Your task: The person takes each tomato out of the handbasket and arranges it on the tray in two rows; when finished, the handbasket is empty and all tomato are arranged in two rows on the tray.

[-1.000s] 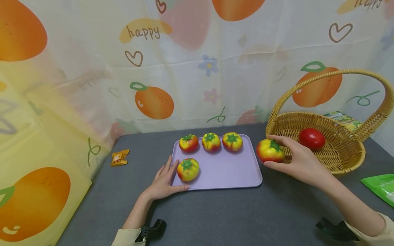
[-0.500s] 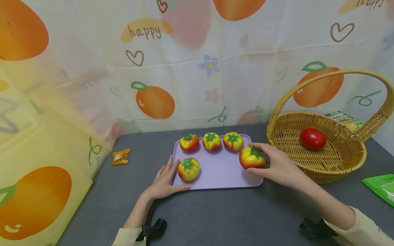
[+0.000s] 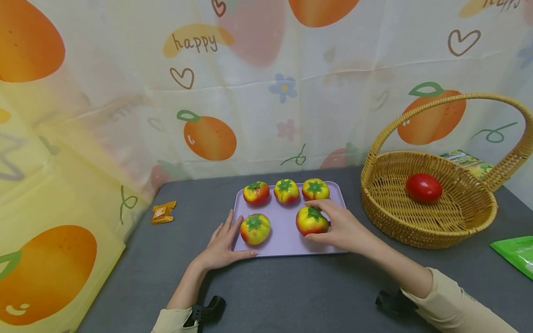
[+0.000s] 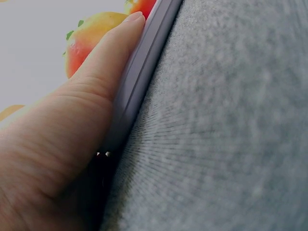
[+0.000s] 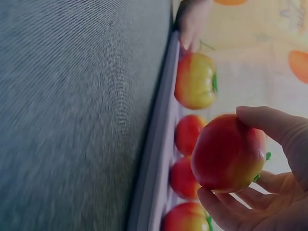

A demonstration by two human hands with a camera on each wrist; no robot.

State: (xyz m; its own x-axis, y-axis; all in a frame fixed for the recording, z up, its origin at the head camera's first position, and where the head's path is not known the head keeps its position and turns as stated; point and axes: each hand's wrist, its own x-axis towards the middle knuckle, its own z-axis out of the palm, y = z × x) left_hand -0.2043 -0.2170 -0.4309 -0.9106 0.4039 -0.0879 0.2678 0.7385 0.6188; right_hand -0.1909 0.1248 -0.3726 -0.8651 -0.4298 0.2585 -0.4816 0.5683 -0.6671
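My right hand [image 3: 339, 227] holds a yellow-and-red tomato [image 3: 311, 221] between thumb and fingers, over the tray's front half. In the right wrist view the held tomato [image 5: 228, 153] shows its red side, its green leaves turned toward the palm. A lilac tray [image 3: 285, 245] lies under it, with three similar tomatoes [image 3: 286, 192] in a row at the back and another tomato [image 3: 255, 229] at the front left. My left hand [image 3: 220, 247] rests at the tray's front left corner, fingers stretched along the side. Its thumb [image 4: 113, 48] lies along the front rim.
A wicker basket [image 3: 429, 236] with a tall handle stands right of the tray, a smooth red oval fruit [image 3: 424, 188] inside. Behind it lies a colourful packet [image 3: 468, 162]. A green bag [image 3: 516, 254] is at the right, a small orange wrapped snack [image 3: 164, 212] at the left.
My right hand has carried the tomato leftward from beside the basket to over the tray. The left hand stays at the tray's corner.
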